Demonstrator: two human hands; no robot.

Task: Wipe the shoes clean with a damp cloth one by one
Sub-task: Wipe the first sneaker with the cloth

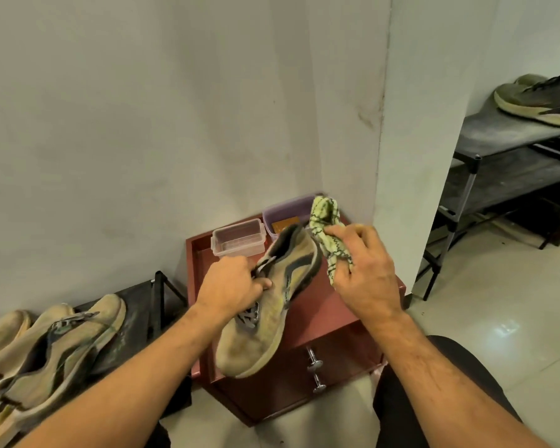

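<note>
My left hand [232, 286] grips a dusty tan sneaker [265, 318] by its tongue and laces, holding it above the red cabinet with the toe toward me and the heel toward the wall. My right hand [366, 270] holds a bunched yellow-green cloth [325, 227] with dark stitching against the heel end of the sneaker. Several more tan sneakers [55, 344] lie on a low black rack at the lower left. A grey-green sneaker [537, 98] sits on top of a black shoe rack at the far right.
A red cabinet [330, 318] with metal drawer knobs stands in the wall corner. On it are a clear plastic box [238, 237] and a purple container [282, 211]. A white wall pillar rises at the right, with a black shelf rack [498, 176] beyond it. My dark-clad knee is at lower right.
</note>
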